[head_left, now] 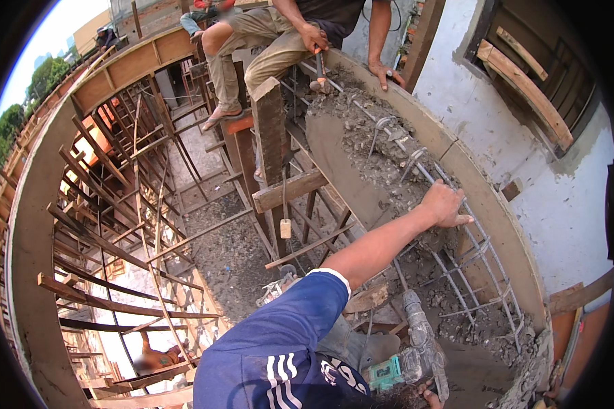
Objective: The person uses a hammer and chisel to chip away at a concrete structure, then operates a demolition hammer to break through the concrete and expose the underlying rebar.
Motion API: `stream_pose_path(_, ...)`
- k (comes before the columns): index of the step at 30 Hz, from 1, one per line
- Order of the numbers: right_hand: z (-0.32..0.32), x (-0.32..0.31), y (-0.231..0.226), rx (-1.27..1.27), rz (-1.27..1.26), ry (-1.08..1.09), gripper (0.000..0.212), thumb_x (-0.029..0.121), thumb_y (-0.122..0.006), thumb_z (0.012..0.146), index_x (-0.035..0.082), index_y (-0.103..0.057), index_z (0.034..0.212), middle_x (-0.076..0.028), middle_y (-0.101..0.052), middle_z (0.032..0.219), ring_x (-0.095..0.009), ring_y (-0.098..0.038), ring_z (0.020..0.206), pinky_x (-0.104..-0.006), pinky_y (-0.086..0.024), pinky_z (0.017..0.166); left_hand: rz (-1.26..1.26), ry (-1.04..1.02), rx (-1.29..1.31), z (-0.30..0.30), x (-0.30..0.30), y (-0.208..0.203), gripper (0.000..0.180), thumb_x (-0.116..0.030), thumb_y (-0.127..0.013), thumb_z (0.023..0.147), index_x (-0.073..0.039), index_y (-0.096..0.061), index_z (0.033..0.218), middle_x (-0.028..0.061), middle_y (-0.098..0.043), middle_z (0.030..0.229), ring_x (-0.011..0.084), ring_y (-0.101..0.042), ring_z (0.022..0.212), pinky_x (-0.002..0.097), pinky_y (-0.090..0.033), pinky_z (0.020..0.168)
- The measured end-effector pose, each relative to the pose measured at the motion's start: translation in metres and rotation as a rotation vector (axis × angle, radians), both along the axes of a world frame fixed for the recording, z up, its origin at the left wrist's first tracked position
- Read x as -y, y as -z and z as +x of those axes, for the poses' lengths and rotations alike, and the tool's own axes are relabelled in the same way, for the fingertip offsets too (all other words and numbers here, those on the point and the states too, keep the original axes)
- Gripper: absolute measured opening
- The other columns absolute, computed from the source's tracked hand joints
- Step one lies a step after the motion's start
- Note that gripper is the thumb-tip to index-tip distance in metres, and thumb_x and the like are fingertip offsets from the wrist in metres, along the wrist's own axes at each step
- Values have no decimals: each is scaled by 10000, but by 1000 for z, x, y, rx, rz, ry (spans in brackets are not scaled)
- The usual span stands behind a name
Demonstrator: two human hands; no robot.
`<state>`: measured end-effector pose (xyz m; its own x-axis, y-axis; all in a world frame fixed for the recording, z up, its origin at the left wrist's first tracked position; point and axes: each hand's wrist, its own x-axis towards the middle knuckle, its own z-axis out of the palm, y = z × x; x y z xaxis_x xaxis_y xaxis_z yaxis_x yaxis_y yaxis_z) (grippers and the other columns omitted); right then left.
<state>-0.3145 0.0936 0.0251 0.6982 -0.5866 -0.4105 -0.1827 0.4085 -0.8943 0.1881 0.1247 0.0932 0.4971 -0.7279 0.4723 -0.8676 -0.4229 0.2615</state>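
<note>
My left hand reaches across to the upper right, its fingers closed over a steel rebar along the top of the formwork. At the lower edge, my right hand is partly seen, closed at the grip of a teal and grey rotary hammer caked with cement. The tool's nose points up and away, with a thin rod leading from it. Wet concrete lies around and below the rebar cage. Tied stirrups cross the bars beyond my left hand.
A co-worker sits at the top, one hand on a hammer, the other on the formwork rim. Wooden props stand left of the beam. Far below are the ground and another person. A white wall rises right.
</note>
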Motion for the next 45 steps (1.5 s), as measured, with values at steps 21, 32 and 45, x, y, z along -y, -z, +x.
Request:
stream_pose_path(21,28,-14,9,-5,-15,8,532,117,-721,818,-41,-544,1294,-131,-572,1188,-260,-548,1071,-409,-415,944,-94,14,-5,-6,-5,1,740,-704,-543,888,17,-621,1033,204,-702,776,349,-707,808,437,-471,913)
stream_pose_path(32,39,-19,17,-6,3,15,520,118,-709,799,-44,-541,1263,-131,-568,1119,-258,-550,999,-405,-429,884,-84,10,-9,-4,-4,2,740,-696,-538,898,21,-616,1064,208,-703,795,363,-706,825,445,-459,955)
stream_pose_path(45,28,-21,8,-16,-3,42,506,119,-695,776,-48,-538,1227,-131,-563,1037,-255,-552,914,-400,-446,812,-166,-13,17,-3,0,8,711,-688,-562,884,12,-636,986,194,-699,761,335,-706,787,426,-465,908)
